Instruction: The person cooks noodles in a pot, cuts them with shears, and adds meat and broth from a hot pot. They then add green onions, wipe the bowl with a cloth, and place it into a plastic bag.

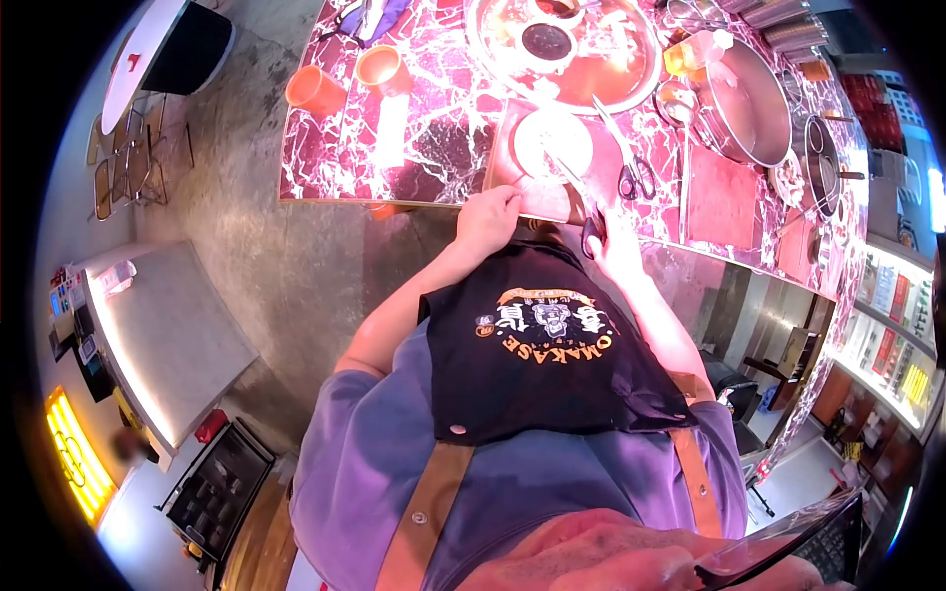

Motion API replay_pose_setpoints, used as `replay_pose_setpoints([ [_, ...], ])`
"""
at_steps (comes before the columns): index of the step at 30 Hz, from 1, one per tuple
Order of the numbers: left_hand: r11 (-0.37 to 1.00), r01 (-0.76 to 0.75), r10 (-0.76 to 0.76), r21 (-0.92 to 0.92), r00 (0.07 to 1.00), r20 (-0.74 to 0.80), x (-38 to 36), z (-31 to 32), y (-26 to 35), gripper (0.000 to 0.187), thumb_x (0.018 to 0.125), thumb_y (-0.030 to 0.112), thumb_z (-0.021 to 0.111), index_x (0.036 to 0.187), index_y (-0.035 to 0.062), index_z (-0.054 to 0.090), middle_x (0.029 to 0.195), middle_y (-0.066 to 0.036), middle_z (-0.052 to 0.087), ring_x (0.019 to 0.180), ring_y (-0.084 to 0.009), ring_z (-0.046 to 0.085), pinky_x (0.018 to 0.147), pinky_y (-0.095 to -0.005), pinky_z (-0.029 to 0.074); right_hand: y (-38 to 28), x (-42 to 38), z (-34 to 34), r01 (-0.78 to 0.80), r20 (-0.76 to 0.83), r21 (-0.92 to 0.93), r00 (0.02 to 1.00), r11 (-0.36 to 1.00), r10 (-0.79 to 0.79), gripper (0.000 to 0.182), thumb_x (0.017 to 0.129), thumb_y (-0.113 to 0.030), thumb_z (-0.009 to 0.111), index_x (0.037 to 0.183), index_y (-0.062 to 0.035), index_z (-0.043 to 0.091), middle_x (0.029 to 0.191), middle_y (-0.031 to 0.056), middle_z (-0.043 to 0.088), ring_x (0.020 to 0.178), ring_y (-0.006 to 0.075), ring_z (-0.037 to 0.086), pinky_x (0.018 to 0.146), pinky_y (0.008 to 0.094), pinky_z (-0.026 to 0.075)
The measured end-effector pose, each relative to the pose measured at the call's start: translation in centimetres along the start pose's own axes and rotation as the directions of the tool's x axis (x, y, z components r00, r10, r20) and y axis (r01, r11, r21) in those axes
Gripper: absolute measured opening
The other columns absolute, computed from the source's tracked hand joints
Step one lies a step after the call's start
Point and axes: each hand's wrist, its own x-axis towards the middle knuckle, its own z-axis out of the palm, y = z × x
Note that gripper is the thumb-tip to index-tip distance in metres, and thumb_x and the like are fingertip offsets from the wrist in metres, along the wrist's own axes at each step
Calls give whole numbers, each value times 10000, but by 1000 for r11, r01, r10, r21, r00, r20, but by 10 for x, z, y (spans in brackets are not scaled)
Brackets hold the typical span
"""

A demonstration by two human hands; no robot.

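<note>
My right hand (620, 248) grips a pair of scissors (592, 234) by the dark handles at the table's near edge. The scissors' blades point away toward a round white plate (540, 133), bright with glare. My left hand (487, 221) is closed at the edge, left of the plate, thumb and fingers pinched together. What they pinch is too small to make out. The plate rests on a reddish tray or board (505, 130). A second pair of scissors (631, 169) with dark handles lies right of the plate, its blades toward a large round pan.
The large round pan (639, 91) holds red liquid and a dark bowl (548, 41). Two orange cups (315, 91) stand left on the marbled table (443, 148). At right are a deep metal pot (754, 103), a red board (724, 202) and strainers.
</note>
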Motion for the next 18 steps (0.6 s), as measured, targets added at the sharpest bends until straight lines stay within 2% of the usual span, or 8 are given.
replay_pose_setpoints([
  [3,1000,19,-19,-11,1000,1,1,-3,3,237,885,242,541,950,57,674,883,-186,665,838,-374,633,737,-447,499,10,-5,-4,-127,112,54,986,990,120,598,757,-54,649,1303,-13,409,1104,256,583,1034,410,574,887,455,464],
  [6,998,-3,1,-56,999,-32,1,-3,1,237,887,237,549,958,43,665,870,-194,660,817,-369,639,729,-428,497,13,-11,-11,-95,42,132,995,987,90,599,751,-56,641,1302,-15,411,1093,243,590,1016,390,592,856,434,485],
  [7,998,-1,-1,-58,999,-32,3,0,-4,237,887,237,549,958,43,665,870,-194,660,817,-369,639,729,-428,497,-3,-9,-24,-225,124,151,970,963,208,616,739,-111,655,1297,-12,413,1110,229,580,994,370,603,839,412,494],
  [9,924,159,-119,-346,984,134,9,9,-16,216,938,172,533,976,-4,652,638,-32,579,542,-113,534,498,-251,411,-11,-5,-22,-174,75,96,983,980,167,636,732,-173,664,1295,-11,417,1130,220,574,1022,358,596,866,408,488],
  [12,699,392,-249,-598,917,311,7,-1,7,208,955,154,525,988,-16,640,599,44,468,503,-18,394,436,-188,299,-2,3,-3,-86,-11,21,996,996,86,674,721,-275,675,1282,-2,421,1190,214,544,1104,340,563,909,409,478],
  [14,683,399,-249,-612,915,318,7,2,3,211,954,154,525,1001,-18,637,594,41,467,499,-26,394,437,-191,300,-11,10,0,29,-78,44,997,999,-25,652,726,-249,675,1279,-14,421,1061,193,582,996,338,601,850,412,490],
  [15,665,404,-252,-627,913,322,7,3,0,214,954,154,526,1014,-21,634,590,37,467,495,-35,394,439,-194,301,-12,11,-6,-157,117,214,984,964,134,602,737,-193,672,1266,-36,428,896,158,590,837,330,618,757,417,493],
  [18,656,436,-279,-616,899,339,5,-9,7,216,954,147,524,1023,-25,635,592,39,464,502,-34,393,445,-193,305,11,5,9,-115,101,262,991,958,92,562,746,-129,658,1254,-55,429,762,127,554,705,315,598,684,421,481],
])
